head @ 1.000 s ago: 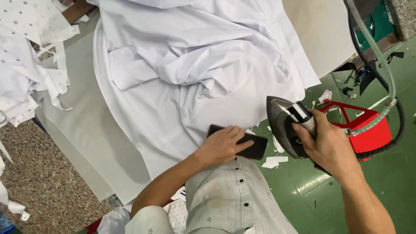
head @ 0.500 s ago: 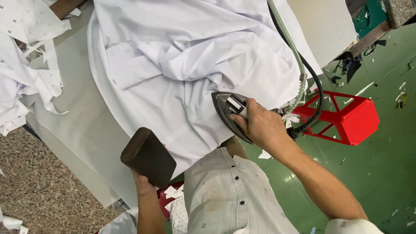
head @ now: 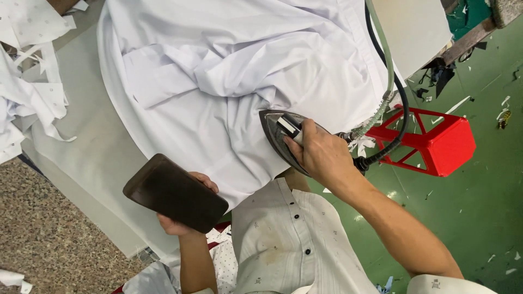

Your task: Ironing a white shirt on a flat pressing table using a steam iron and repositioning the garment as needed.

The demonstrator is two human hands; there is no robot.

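Still gripping the iron (head: pixel 286 136), right hand (head: pixel 321 155) has barely shifted on the white shirt (head: pixel 218 81); left hand (head: pixel 182 215) clasps the dark block (head: pixel 174 191).

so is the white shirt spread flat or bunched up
Bunched up: the shirt lies in rumpled folds on the board, smoother only beside the iron.

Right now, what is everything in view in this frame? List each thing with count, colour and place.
white shirt: one, white, crumpled, spread over the board.
ironing board: one, pale grey, centre left.
iron: one, dark, on the shirt's near edge.
hose and cable: two, grey-green and black, running up from the iron.
dark block: one, brown, rounded, above the board's near edge.
red stand: one, red, on the green floor, right.
dotted white fabric: a pile, far left.
left hand: holds the dark block.
right hand: grips the iron.
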